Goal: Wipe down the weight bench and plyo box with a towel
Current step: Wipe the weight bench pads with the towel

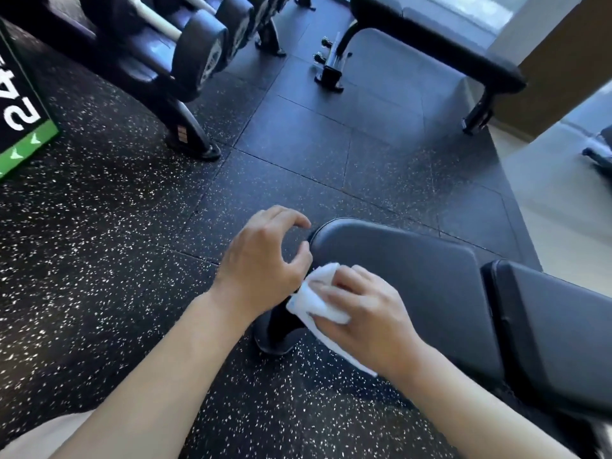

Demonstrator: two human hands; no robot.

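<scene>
Towel (314, 301) held pressed by right hand (367, 313) on weight bench (414, 276) edge; left hand (265, 256) just beside, loosely curled, empty; plyo box (20, 104) far left judged still pending.

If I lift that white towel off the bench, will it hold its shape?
Probably not: the white cloth towel bunches under the right hand and drapes over the black padded bench edge, so it looks floppy. Likely light; it may slide on the smooth pad.

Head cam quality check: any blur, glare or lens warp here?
Head view: strong wide-angle warp, floor tile seams bow; daylight blows out the window at the top right; bluish sheen on the dumbbells; slight softness on the right hand over the towel; bench pad sharp.
</scene>
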